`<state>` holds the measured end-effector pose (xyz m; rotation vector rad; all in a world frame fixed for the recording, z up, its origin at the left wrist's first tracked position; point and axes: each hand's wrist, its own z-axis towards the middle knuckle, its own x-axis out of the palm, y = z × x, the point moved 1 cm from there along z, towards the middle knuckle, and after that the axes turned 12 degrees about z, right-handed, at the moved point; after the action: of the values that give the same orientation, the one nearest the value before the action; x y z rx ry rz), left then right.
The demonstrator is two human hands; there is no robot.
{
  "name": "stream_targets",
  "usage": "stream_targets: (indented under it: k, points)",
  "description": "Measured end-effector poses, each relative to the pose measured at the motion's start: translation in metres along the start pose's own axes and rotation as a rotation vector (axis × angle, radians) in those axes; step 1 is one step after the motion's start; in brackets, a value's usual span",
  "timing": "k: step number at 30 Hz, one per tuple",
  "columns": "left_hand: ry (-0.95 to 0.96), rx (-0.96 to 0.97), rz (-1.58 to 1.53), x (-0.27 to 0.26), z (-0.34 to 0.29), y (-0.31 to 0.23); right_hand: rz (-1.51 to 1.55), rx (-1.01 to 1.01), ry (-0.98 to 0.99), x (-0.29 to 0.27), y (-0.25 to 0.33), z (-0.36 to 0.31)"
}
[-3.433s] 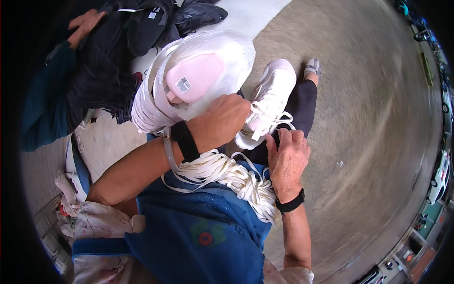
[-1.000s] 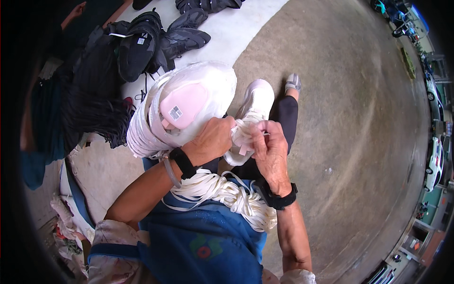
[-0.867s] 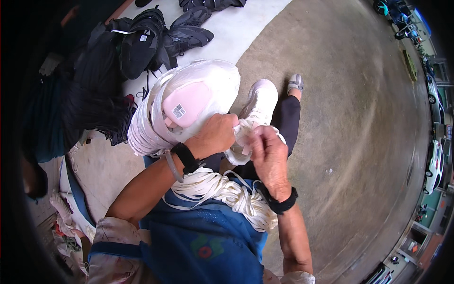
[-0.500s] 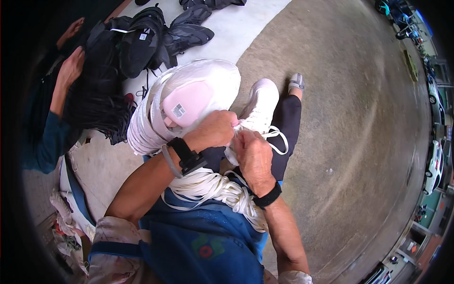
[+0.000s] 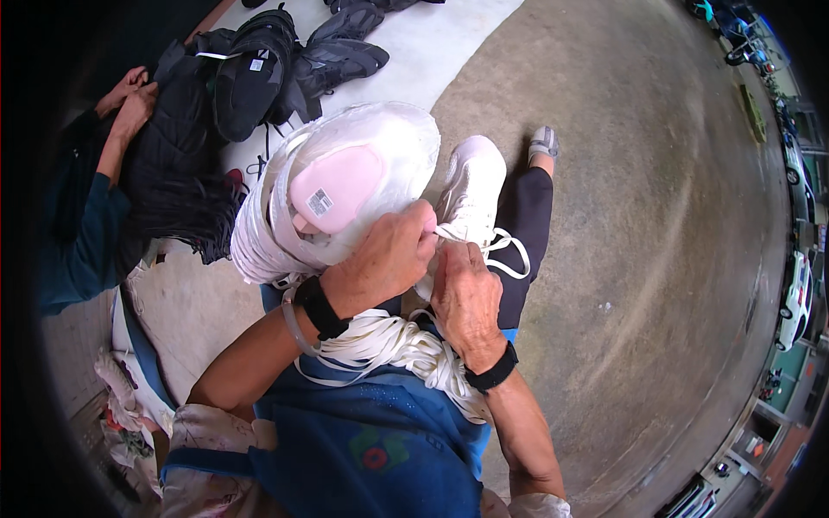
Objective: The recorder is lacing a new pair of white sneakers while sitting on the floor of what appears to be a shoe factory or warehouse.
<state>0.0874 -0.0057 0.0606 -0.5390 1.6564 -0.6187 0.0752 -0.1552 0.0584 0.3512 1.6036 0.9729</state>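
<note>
A pale pinkish-white sneaker [image 5: 471, 183] rests on my lap, toe pointing away from me. My left hand [image 5: 390, 252] is closed at the near end of its lacing, pinching a white shoelace [image 5: 511, 259] that runs across the shoe and loops out on the right. Close beside it, my right hand [image 5: 466, 292] is bent over the shoe's opening with its fingers curled together; what its fingertips grip is partly hidden, though the lace passes right there. Below both wrists, a thick bundle of white laces [image 5: 380, 350] lies across the blue apron [image 5: 345, 432].
Left of the sneaker is a stack of white, nested shoe parts [image 5: 281, 226] with a pink pad [image 5: 337, 190] on top. Black shoes [image 5: 250, 91] and a heap of black laces [image 5: 186, 207] lie farther left, by another person's hands [image 5: 129, 104]. Concrete floor [image 5: 639, 242] spreads out rightward.
My left hand has turned slightly, and a short span of lace now shows between the hands. My right hand has dropped a little. The other person's hands have come together.
</note>
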Motion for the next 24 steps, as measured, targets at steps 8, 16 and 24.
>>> stream_targets:
  k: [8,16,24]
  points:
    - [-0.150,0.195,0.102,0.002,0.011,0.002,0.107,-0.045,-0.085,-0.002,-0.002,-0.006]
    - [-0.046,0.278,0.155,-0.001,0.027,0.007,0.241,-0.013,0.040,-0.009,-0.018,-0.008]
    - [0.605,-0.401,-0.471,-0.018,0.040,-0.001,0.482,0.162,0.207,-0.023,-0.032,0.000]
